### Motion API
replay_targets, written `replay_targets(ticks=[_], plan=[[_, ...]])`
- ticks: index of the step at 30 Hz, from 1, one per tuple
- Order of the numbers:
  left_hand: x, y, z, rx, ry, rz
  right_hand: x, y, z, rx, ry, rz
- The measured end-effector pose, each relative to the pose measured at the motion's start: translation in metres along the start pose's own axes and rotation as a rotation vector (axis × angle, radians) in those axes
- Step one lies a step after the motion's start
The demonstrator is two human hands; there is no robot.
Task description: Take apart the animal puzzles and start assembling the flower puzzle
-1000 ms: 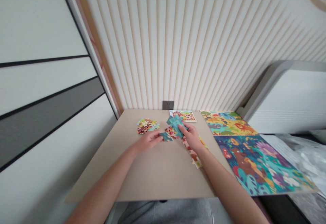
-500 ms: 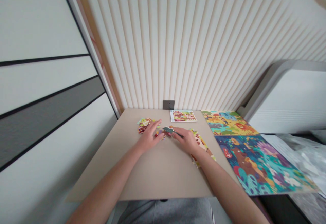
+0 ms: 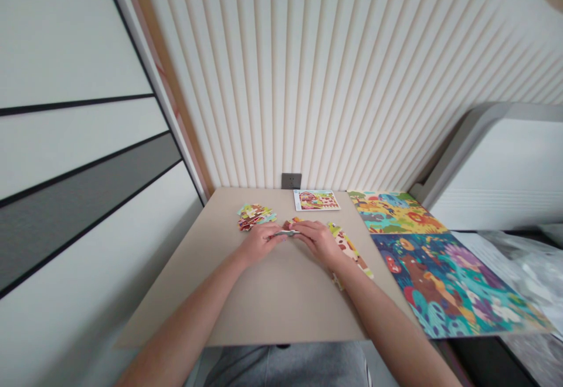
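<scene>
Both my hands meet over the middle of the table. Thin puzzle pieces (image 3: 288,233) show nearly edge-on between them, pale grey along the edge. My left hand (image 3: 258,241) pinches their left end, and my right hand (image 3: 320,239) grips the right end. Whether they are joined I cannot tell. Just behind the fingers lies a brown and orange puzzle piece (image 3: 292,221), partly covered by my right hand. A heap of loose puzzle pieces (image 3: 255,215) sits beyond my left hand. Beside my right wrist lies a strip of puzzle pieces (image 3: 350,249), partly hidden by the forearm.
A picture card (image 3: 316,200) lies at the table's back edge, below a dark wall socket (image 3: 291,181). Two colourful picture boards, one yellow (image 3: 396,212) and one dark blue (image 3: 453,284), lie along the right. Clear plastic wrapping (image 3: 519,261) is farther right.
My left hand has closed and moved down to the pieces at my right hand. The dark-backed piece in my right hand has turned edge-on. The heap at the left is now uncovered.
</scene>
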State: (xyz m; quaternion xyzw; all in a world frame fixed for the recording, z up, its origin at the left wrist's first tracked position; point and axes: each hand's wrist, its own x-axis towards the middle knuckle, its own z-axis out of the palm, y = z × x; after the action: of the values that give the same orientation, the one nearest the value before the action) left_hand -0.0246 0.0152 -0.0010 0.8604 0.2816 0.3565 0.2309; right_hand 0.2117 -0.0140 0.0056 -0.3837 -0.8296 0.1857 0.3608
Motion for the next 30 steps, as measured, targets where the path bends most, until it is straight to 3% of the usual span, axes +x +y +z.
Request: replay_targets(ticks=[3, 6, 8, 10, 13, 17, 19, 25, 30], plan=[[0.000, 0.004, 0.002, -0.011, 0.066, -0.026, 0.000, 0.003, 0.003, 0.048, 0.107, 0.145], [-0.001, -0.002, 0.001, 0.051, 0.215, -0.043, -0.002, 0.012, 0.001, 0.069, 0.255, 0.300], [-0.001, -0.011, -0.001, 0.127, 0.308, -0.082, -0.003, 0.020, -0.003, 0.051, 0.362, 0.356], [-0.002, -0.020, -0.002, 0.218, 0.300, -0.122, -0.001, 0.026, -0.004, 0.016, 0.409, 0.354], [-0.004, -0.029, 0.001, 0.322, 0.166, -0.139, 0.006, 0.026, 0.001, -0.066, 0.330, 0.241], [-0.008, -0.028, 0.007, 0.361, 0.034, -0.122, 0.013, 0.018, 0.017, -0.198, 0.040, 0.070], [-0.010, -0.026, 0.009, 0.362, 0.005, -0.111, 0.013, 0.017, 0.023, -0.268, -0.032, 0.053], [-0.010, -0.030, 0.009, 0.360, -0.057, -0.120, 0.011, 0.027, 0.025, -0.332, 0.009, 0.143], [-0.010, -0.036, 0.012, 0.241, -0.053, -0.208, 0.010, 0.032, 0.021, -0.238, -0.001, 0.195]])
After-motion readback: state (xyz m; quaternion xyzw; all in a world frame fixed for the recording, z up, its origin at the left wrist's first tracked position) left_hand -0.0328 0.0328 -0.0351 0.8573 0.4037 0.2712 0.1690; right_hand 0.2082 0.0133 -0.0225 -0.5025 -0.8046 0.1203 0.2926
